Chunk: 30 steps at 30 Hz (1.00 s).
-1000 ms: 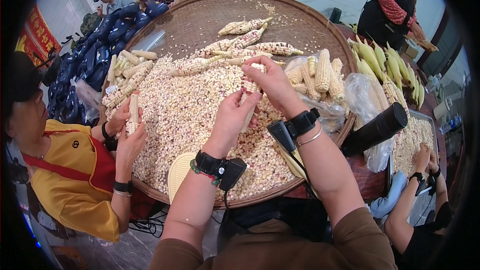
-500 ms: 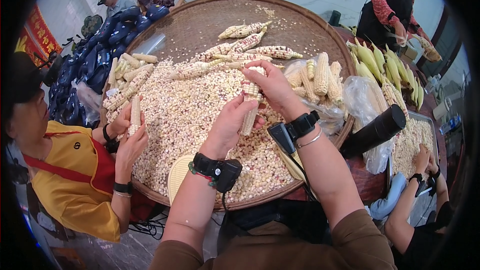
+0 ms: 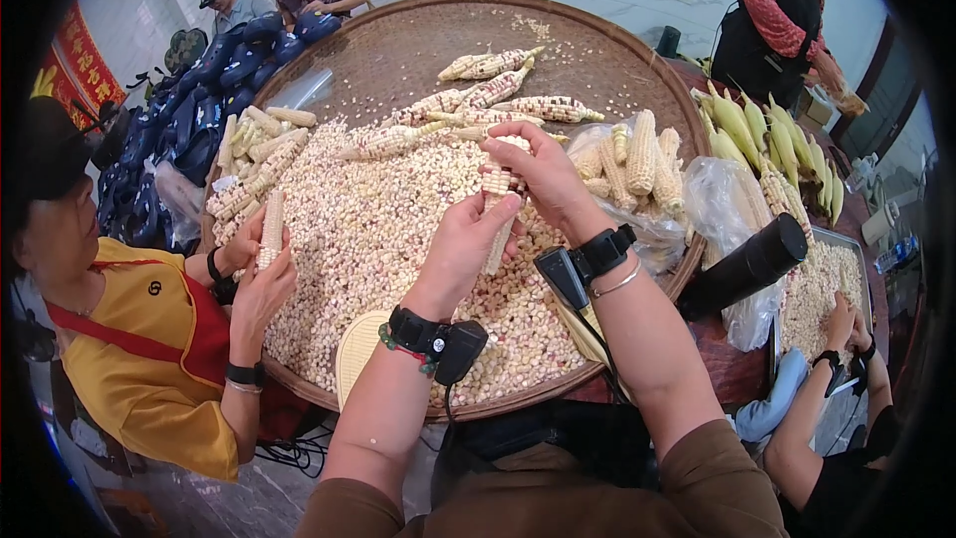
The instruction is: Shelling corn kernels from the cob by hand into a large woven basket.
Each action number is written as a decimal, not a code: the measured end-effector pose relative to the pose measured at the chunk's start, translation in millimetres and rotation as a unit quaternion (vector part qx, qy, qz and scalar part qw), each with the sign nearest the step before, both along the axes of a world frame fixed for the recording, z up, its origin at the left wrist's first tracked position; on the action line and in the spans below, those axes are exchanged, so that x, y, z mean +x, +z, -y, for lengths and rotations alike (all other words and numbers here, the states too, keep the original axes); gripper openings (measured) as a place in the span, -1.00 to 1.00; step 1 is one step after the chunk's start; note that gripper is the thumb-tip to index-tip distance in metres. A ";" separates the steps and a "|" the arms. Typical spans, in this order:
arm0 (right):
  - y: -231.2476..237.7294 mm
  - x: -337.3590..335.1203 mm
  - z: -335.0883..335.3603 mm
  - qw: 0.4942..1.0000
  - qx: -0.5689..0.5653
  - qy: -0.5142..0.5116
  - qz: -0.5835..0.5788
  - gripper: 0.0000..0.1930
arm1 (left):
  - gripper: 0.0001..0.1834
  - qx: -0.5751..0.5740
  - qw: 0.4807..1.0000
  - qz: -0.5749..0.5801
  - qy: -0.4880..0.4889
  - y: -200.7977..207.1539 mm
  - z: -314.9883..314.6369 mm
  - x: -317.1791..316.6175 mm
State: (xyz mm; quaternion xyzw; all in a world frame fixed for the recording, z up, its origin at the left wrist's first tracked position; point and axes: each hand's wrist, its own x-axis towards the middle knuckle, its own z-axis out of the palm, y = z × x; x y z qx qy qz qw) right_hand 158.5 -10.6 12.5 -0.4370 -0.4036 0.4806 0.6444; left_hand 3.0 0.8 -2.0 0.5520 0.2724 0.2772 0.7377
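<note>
A pale corn cob (image 3: 497, 182) with some dark red kernels is held upright between my two hands, over the heap of loose kernels (image 3: 368, 239). My left hand (image 3: 460, 244) is closed round its lower part, the thumb pressed against the cob. Closed on the upper part is my right hand (image 3: 550, 177), its fingers partly hiding the cob's tip. Below the left thumb the cob shows bare of kernels. Just beyond my hands lie several speckled corn ears (image 3: 493, 90).
All this lies in a wide round woven tray (image 3: 597, 25). Bare cobs (image 3: 642, 154) fill a plastic bag at the right, near a black bottle (image 3: 747, 264) and green-husked ears (image 3: 742, 125). A co-worker in yellow (image 3: 149, 349) holds a cob at the left. Blue shoes (image 3: 199, 110) are piled behind.
My hands stay almost in place; the cob has turned slightly between them, showing paler kernels. At the upper right, the co-worker in red has lowered and drawn in the hands.
</note>
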 end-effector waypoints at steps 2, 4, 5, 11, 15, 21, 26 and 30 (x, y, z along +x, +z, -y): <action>-0.4 1.7 0.2 0.999 0.006 0.016 -0.037 -0.71 | -0.74 -0.019 0.999 0.030 -0.014 0.1 0.0 -0.9; -2.0 3.2 -2.5 0.996 0.023 0.029 -0.080 -0.70 | -0.77 -0.061 0.995 0.066 -0.031 1.2 -0.5 -1.9; -2.7 3.8 -2.7 0.996 0.024 0.028 -0.080 -0.70 | -0.77 -0.060 0.996 0.066 -0.032 -0.2 -1.6 -2.3; -5.2 -0.7 -4.9 0.999 0.002 -0.034 -0.038 -0.80 | -0.75 -0.085 0.994 0.048 -0.057 -2.2 0.4 -0.5; -3.4 -4.2 -1.5 0.998 -0.008 -0.064 0.026 -0.77 | -0.70 -0.035 0.999 0.014 -0.021 -3.7 1.2 2.8; -5.9 -6.4 -1.3 0.994 -0.009 -0.061 0.093 -0.75 | -0.68 -0.005 0.999 -0.040 0.020 -6.6 -0.9 4.3; 3.7 -8.1 3.7 0.994 -0.020 -0.063 0.084 -0.75 | -0.70 0.000 0.999 -0.031 0.007 -3.9 -0.8 2.0; 3.7 -5.0 3.8 0.996 -0.023 -0.052 0.066 -0.75 | -0.74 -0.010 1.000 -0.007 -0.007 -6.2 -1.4 1.9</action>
